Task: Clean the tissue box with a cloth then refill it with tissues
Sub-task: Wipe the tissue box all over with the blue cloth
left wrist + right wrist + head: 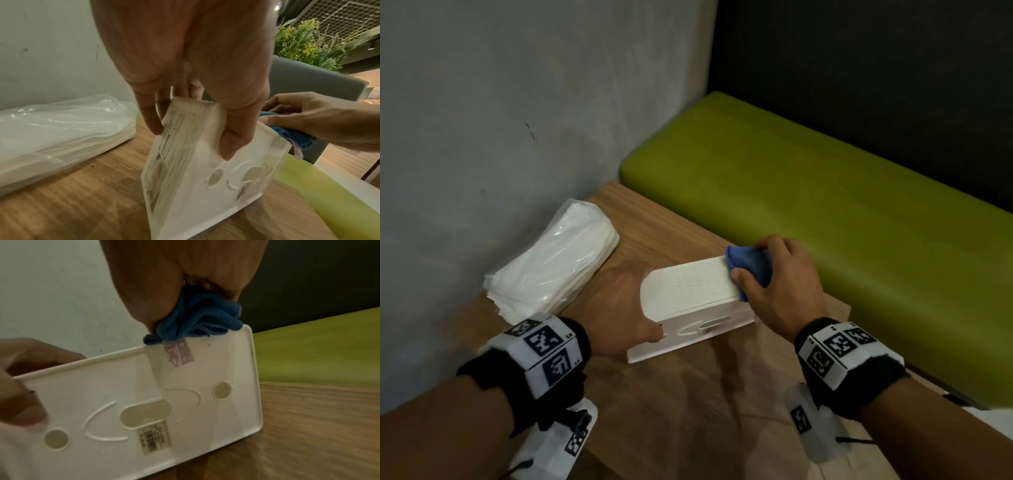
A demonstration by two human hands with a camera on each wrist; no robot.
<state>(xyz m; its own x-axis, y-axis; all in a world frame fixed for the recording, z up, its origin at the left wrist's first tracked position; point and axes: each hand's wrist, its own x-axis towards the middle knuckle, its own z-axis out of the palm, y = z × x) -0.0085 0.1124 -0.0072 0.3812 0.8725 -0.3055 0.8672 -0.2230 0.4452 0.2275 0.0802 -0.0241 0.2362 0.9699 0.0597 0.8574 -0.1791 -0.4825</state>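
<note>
A white plastic tissue box [688,291] [197,175] [144,405] stands tipped on its side on the wooden table [688,411], its underside with round holes and a price label facing me. My left hand [619,301] [195,81] grips its left end, thumb on the underside and fingers behind. My right hand [777,274] [180,272] holds a bunched blue cloth [750,263] [292,138] [195,321] pressed on the box's upper right edge. A clear plastic pack of white tissues [551,267] [57,133] lies at the left by the wall.
A grey wall [517,120] runs along the table's left side. A green padded bench [825,212] [318,345] with a dark backrest lies beyond the table's far edge. A grey chair back [312,84] and plants [304,42] show in the left wrist view.
</note>
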